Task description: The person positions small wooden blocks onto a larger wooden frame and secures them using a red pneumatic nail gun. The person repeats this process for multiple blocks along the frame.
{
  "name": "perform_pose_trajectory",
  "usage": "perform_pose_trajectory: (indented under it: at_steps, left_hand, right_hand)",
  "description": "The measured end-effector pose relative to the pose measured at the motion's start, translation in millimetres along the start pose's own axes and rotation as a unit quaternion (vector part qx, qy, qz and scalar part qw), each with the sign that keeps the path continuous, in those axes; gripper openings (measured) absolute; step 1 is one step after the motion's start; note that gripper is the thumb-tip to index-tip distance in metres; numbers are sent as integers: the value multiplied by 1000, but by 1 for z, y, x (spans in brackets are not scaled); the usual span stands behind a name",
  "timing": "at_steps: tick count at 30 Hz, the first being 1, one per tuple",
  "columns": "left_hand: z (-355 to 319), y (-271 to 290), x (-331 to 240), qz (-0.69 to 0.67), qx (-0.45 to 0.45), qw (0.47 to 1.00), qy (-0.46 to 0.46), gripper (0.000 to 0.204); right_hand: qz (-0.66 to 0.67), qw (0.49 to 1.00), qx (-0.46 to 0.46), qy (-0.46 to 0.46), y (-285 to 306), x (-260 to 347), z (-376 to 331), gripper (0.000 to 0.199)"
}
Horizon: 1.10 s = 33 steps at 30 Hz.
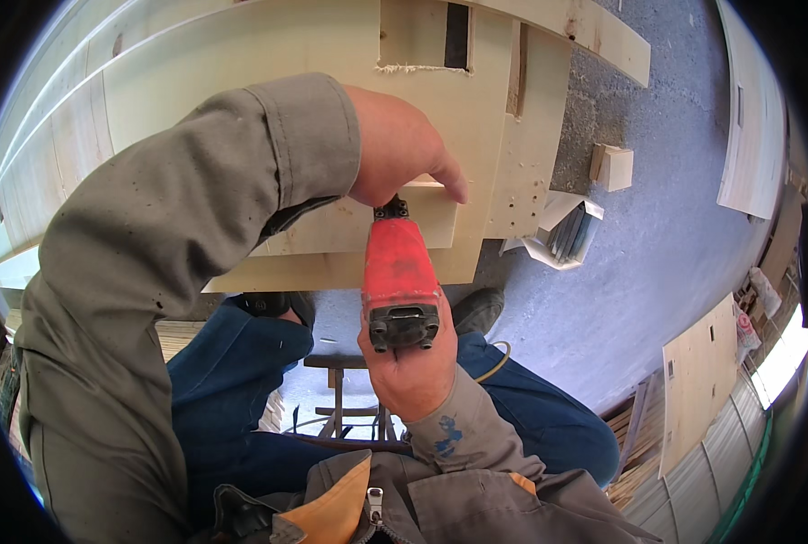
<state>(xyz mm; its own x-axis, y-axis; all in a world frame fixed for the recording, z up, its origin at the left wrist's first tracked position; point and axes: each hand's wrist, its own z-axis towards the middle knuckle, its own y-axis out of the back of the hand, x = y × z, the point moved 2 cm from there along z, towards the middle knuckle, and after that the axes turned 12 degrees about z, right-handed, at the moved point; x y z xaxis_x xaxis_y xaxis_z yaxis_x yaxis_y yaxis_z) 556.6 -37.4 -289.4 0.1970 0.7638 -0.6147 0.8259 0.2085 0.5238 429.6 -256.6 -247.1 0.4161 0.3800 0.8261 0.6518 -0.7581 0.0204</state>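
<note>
My right hand (410,376) is wrapped round the handle of a red nail gun (399,263) with a black end cap. Its black nose reaches down to a small wooden board (435,220), which lies on a larger pale wooden panel (322,54). My left hand (404,150) bends in from the left and holds the board near its right end, one finger over the edge. The rest of its fingers are partly hidden behind the wrist and the nail gun. Whether the nose touches the wood is hard to tell.
A torn paper box (562,231) with dark nail strips sits right of the panel. Beyond it lies a small wood block (612,169). A rectangular cutout (413,36) opens in the panel. More boards (698,381) lie at the right; a yellowish hose (494,363) runs by my right leg.
</note>
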Motion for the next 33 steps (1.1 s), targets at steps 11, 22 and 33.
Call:
perform_pose_trajectory:
  at_steps: [11,22,33]
  left_hand:
    - [1,3,-1,1,12,1000,-3,75]
    - [4,12,-2,-14,63,998,22,71]
    - [9,6,0,-46,65,996,45,83]
  right_hand:
    - [-37,999,6,27,0,0,2,74]
    - [-67,996,-18,60,-4,13,5,77]
    - [-52,997,-2,60,3,6,1,79]
